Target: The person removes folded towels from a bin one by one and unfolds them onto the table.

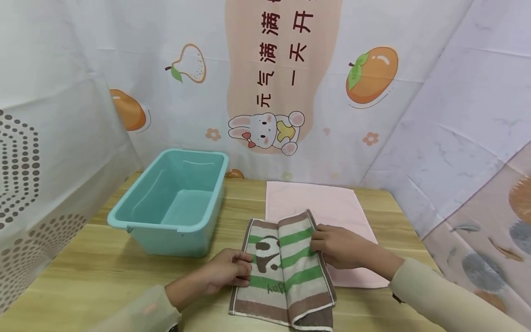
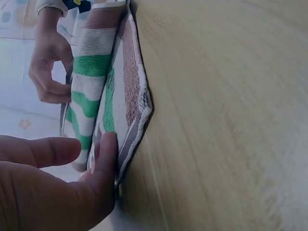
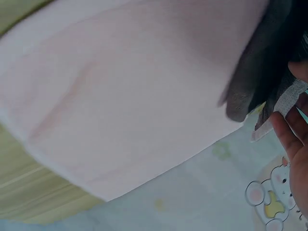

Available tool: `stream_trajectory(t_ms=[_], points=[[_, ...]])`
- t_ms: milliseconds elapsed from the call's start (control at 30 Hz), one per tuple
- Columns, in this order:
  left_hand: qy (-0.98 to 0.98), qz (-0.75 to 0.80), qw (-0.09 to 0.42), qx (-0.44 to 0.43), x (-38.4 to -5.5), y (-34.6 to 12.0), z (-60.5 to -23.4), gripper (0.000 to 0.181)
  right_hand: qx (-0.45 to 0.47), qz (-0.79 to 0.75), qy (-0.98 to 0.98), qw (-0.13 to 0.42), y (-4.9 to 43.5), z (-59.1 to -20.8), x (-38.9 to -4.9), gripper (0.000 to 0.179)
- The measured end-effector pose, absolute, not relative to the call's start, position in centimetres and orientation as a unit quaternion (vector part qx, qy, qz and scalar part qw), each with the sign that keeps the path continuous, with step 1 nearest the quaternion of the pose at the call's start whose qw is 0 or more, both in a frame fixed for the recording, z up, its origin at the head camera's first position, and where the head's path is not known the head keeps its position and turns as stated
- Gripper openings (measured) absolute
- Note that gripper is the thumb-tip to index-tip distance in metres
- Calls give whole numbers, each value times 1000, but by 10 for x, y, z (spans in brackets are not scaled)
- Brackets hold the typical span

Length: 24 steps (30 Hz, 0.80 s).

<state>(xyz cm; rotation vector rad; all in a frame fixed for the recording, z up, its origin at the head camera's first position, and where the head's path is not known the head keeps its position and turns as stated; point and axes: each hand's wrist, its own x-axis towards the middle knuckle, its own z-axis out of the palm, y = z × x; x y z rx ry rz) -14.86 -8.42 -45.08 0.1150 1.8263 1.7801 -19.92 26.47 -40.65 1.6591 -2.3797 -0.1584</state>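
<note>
A striped hand towel (image 1: 265, 295) in green, white and brown, with a panda picture, lies on the wooden table. Its right part (image 1: 300, 258) is lifted and bends up along a crease near the middle. My right hand (image 1: 338, 246) pinches the outer edge of that raised part; the right wrist view shows the towel's dark underside (image 3: 260, 72) between thumb and fingers. On the towel's left border rests my left hand (image 1: 228, 269). In the left wrist view its fingers (image 2: 106, 154) touch the border, with a gap between the digits.
A pale pink cloth (image 1: 311, 198) lies flat behind and to the right, partly under the striped towel. To the left stands a turquoise plastic bin (image 1: 178, 235) with nothing inside. Printed curtains (image 1: 199, 106) enclose the back and sides of the table (image 1: 103, 276).
</note>
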Motion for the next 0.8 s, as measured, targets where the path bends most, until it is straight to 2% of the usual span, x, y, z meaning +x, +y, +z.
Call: stream_trajectory(t_ms=[167,400,600,800], points=[[739,615,257,97,-148,-83,-451,42,559,-41,-817,135,292,-407,-198,26],[868,401,142,255,-148,-78,-447,27,544,-26,-825,151,321,-409,-196,29],[899,245,74,354,-148,-77,-444,22,539,-16,-826,164,342,-409,-192,30],[894,147,40,422,-149,-80,-445,21,516,0,-842,154,372,-409,-185,33]])
